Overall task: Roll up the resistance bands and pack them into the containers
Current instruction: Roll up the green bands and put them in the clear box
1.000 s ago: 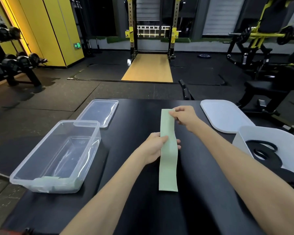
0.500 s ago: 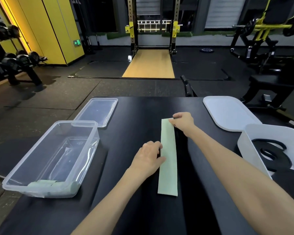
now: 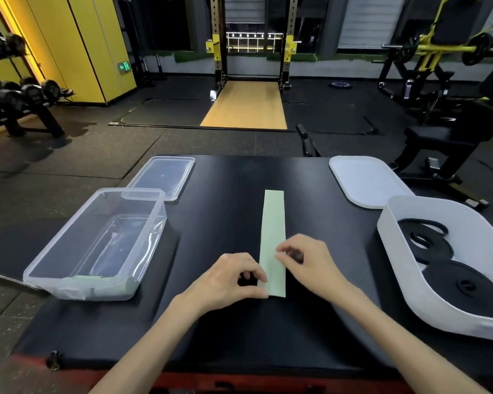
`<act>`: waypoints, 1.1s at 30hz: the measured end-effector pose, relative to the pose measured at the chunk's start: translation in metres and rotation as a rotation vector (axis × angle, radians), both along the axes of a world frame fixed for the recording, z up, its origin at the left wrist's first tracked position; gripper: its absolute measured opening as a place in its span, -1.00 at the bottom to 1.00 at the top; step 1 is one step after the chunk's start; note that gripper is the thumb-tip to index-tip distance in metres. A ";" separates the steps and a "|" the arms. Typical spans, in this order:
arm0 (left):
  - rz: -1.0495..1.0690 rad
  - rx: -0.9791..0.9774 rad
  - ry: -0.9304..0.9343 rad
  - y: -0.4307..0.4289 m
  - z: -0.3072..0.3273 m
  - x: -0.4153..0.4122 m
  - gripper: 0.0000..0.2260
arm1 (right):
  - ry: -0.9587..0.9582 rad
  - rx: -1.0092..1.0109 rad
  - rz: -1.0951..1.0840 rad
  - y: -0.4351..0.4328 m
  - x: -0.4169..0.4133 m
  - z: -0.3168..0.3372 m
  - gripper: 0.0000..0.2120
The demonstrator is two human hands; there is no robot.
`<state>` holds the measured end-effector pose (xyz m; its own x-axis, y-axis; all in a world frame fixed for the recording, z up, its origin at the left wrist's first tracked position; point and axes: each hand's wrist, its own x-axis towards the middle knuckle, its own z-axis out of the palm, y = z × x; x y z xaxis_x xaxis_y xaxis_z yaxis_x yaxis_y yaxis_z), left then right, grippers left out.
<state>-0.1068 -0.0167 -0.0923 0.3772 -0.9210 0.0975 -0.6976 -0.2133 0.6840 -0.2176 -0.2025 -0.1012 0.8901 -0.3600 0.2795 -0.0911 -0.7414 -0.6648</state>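
Note:
A pale green resistance band (image 3: 273,223) lies flat and straight on the black table (image 3: 228,194), running away from me. My left hand (image 3: 228,280) pinches its near left edge. My right hand (image 3: 308,263) pinches the right edge a little further up. A clear plastic container (image 3: 97,240) stands at the left, with rolled green bands (image 3: 97,288) along its near wall. A white container (image 3: 427,280) at the right holds coiled black bands (image 3: 439,251).
A clear lid (image 3: 162,177) lies behind the clear container. A white lid (image 3: 365,180) lies behind the white container. Gym floor, a squat rack, a dumbbell rack at the left and weight machines at the right surround the table.
Both hands have moved from the far and middle parts of the green band down to its near end. The band now lies flat on the table.

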 end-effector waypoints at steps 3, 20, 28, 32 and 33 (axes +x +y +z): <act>0.008 -0.070 -0.075 0.004 -0.008 -0.009 -0.88 | 0.017 -0.111 0.094 0.023 -0.037 -0.013 -0.91; 0.132 -0.161 -0.237 0.016 -0.020 -0.056 -0.93 | -0.072 -0.287 0.047 0.058 -0.075 -0.023 -0.93; 0.147 -0.113 -0.187 0.019 -0.022 -0.061 -0.90 | -0.012 -0.264 0.053 0.057 -0.080 -0.021 -0.90; 0.177 -0.036 -0.143 0.017 -0.016 -0.059 -0.90 | -0.022 -0.177 0.029 0.055 -0.078 -0.019 -0.89; 0.187 -0.019 -0.120 0.017 -0.014 -0.058 -0.91 | -0.010 -0.143 0.024 0.055 -0.078 -0.016 -0.88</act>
<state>-0.1652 0.0000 -0.1066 0.5258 -0.8337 0.1686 -0.7239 -0.3345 0.6034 -0.2952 -0.1476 -0.1176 0.8949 -0.2943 0.3355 -0.0660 -0.8308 -0.5526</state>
